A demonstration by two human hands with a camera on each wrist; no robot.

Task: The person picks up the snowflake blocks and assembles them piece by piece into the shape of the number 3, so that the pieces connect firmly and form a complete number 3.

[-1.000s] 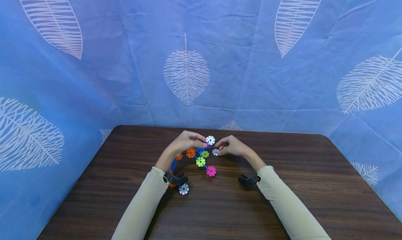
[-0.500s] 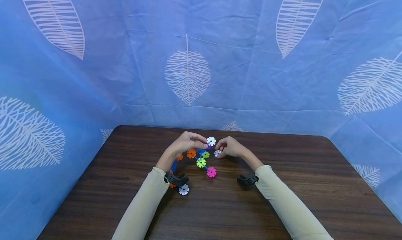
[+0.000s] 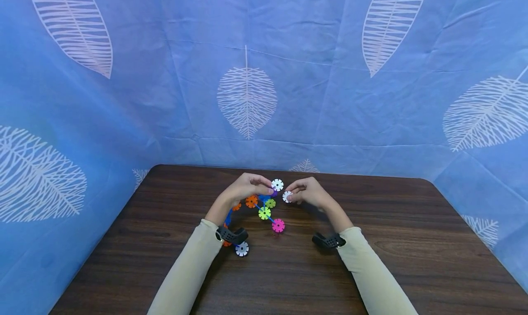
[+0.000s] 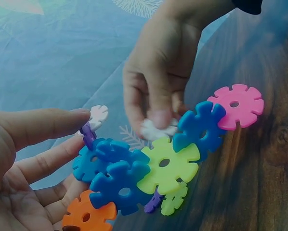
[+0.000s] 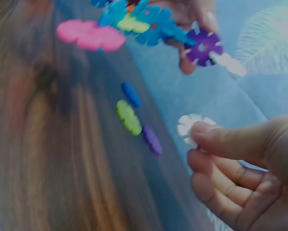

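Note:
My left hand (image 3: 245, 186) grips a joined chain of notched plastic snowflake discs, with thumb and fingers at its purple disc (image 5: 204, 47). A white disc (image 3: 277, 185) is slotted into that purple one. Blue discs (image 4: 121, 187), a lime disc (image 4: 168, 166), an orange disc (image 4: 86, 216) and a pink disc (image 4: 236, 107) make up more of the chain. To the right, my right hand (image 3: 309, 193) pinches a loose white disc (image 5: 192, 127) between thumb and fingertips, apart from the chain in the right wrist view.
Below the chain, the right wrist view has a small blue piece (image 5: 130, 94), a green disc (image 5: 128, 117) and a purple one (image 5: 152, 140). Another white disc (image 3: 242, 248) lies by the left wrist strap (image 3: 232, 235). A leaf-patterned blue cloth (image 3: 288, 99) hangs behind the wooden table (image 3: 371, 260).
My right hand has moved slightly right and away from the chain, and the white disc in it has turned to face the head camera more. The left hand has barely moved.

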